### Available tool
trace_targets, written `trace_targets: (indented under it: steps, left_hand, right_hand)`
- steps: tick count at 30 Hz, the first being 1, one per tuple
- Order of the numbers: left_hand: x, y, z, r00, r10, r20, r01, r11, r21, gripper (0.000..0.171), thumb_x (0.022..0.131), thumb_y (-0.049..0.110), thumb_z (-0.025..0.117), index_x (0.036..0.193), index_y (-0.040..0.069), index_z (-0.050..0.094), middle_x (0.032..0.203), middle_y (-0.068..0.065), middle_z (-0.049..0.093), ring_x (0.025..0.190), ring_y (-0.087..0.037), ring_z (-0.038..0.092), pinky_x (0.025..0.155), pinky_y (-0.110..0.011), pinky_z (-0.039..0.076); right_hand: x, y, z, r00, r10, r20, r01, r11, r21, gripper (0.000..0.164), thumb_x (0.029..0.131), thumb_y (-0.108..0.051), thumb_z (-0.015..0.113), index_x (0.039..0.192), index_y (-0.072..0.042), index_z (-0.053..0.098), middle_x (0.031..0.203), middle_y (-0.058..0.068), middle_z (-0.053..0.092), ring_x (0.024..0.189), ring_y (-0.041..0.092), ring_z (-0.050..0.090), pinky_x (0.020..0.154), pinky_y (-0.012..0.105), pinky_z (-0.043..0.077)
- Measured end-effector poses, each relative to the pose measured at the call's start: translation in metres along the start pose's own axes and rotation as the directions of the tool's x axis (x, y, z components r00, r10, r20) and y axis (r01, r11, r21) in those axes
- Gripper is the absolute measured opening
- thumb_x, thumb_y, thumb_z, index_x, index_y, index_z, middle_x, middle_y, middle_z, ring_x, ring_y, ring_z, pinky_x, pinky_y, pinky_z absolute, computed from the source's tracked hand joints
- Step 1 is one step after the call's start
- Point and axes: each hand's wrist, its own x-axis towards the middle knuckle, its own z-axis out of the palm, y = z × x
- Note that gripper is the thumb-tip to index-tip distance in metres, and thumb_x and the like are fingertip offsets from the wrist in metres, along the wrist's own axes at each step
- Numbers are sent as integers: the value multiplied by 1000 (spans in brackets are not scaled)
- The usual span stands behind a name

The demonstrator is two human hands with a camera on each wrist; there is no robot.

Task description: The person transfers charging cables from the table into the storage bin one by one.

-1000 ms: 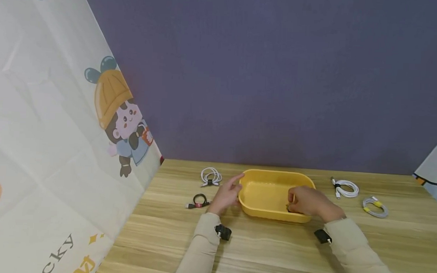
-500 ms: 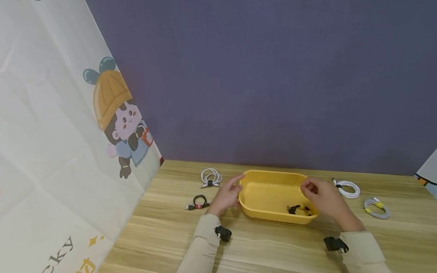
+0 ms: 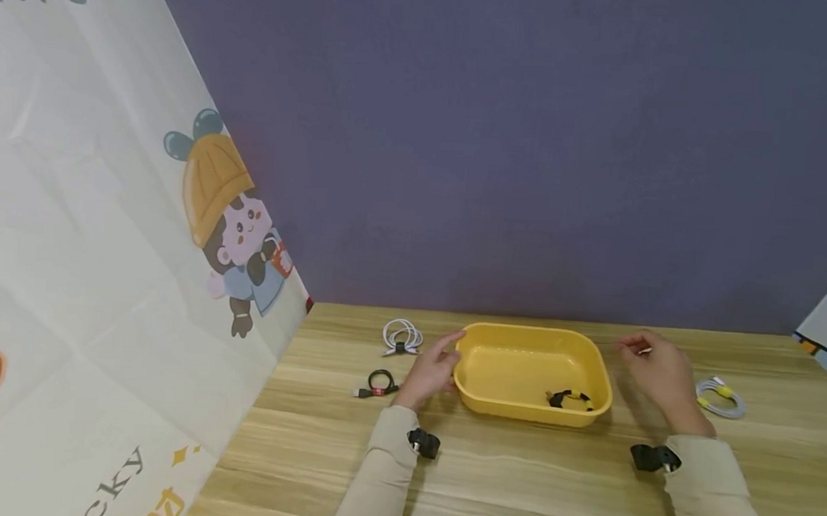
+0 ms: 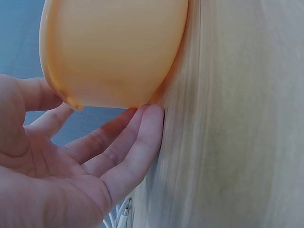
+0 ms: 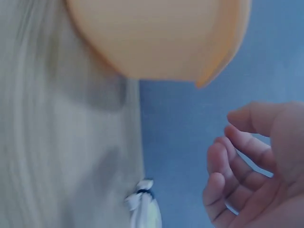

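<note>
The left hand (image 3: 431,370) touches the yellow tray (image 3: 506,370) at its left end, fingers extended; a coiled black-and-yellow cable (image 3: 556,400) lies in the tray's near right corner. Right of the tray, near a white cable (image 5: 146,213), hovers the right hand (image 3: 661,373), fingers loosely bent, empty.

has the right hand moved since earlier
Yes, rightward: in the head view, the right hand is now outside the yellow tray, nearer the grey cable.

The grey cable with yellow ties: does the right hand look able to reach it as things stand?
Probably yes. The right hand appears to hold nothing, and the grey cable lies on the table to its right, with nothing seen covering it.
</note>
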Motion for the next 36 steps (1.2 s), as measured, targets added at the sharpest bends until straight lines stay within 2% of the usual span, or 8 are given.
trace_targets:
  steps: [4,7,10,13,16,22,27,36]
  left_hand:
    - [1,-1,0,1000,0,-6,0,1000,-3,43,108,22,51,150,33,52,126,-21,68,76,-18,71,65,-39,65]
    - [1,-1,1,1000,3,-10,-3,1000,5,43,108,23,51,150,33,52,125,-20,68,76,-18,71,65,-38,65]
    - [1,-1,1,1000,2,-9,-1,1000,15,44,108,22,50,150,33,51,123,-20,69,77,-19,71,65,-37,65]
    - [0,-1,2,1000,-7,-7,7,1000,21,44,108,22,50,151,33,51,124,-20,68,79,-21,71,66,-37,65]
    - [-1,-1,3,1000,-12,-6,12,1000,19,44,108,22,49,151,33,50,124,-20,68,81,-23,72,67,-38,65]
    - [-2,-1,3,1000,-17,-9,17,1000,20,44,108,22,49,151,34,50,121,-19,69,80,-22,71,67,-37,65]
    - [-1,0,3,1000,-10,-3,10,1000,23,44,109,22,49,152,32,50,121,-21,68,81,-22,71,67,-37,65]
    - [-1,2,4,1000,-15,-16,16,999,30,44,109,23,49,151,34,51,121,-20,69,81,-21,72,67,-36,65]
  right_hand:
    - [1,13,4,998,39,-52,-38,999,10,24,98,-18,65,110,2,70,98,21,71,78,24,63,60,25,44]
    - [0,21,6,995,63,-81,-64,998,0,27,97,-18,67,111,5,69,102,27,71,80,32,65,61,29,45]
    - [-2,27,7,994,88,-67,-89,996,-13,32,97,-19,67,116,7,67,110,32,68,89,43,66,65,43,49]
    - [-4,31,7,993,112,-22,-113,993,-27,41,99,-23,65,123,10,63,119,37,62,101,52,61,75,60,50]
    - [-5,33,8,991,127,32,-126,991,-49,49,102,-28,60,131,11,58,125,39,54,109,56,53,82,67,47]
    - [-5,39,7,986,103,128,-88,989,-116,57,102,-29,56,135,17,52,125,44,52,110,59,49,83,70,47]
    - [-4,42,3,972,105,212,-78,988,-130,62,103,-32,54,135,20,48,130,46,50,116,63,46,87,74,46]
    - [-2,46,2,973,93,212,-66,989,-130,55,101,-29,59,128,19,53,119,42,59,102,58,58,77,65,51]
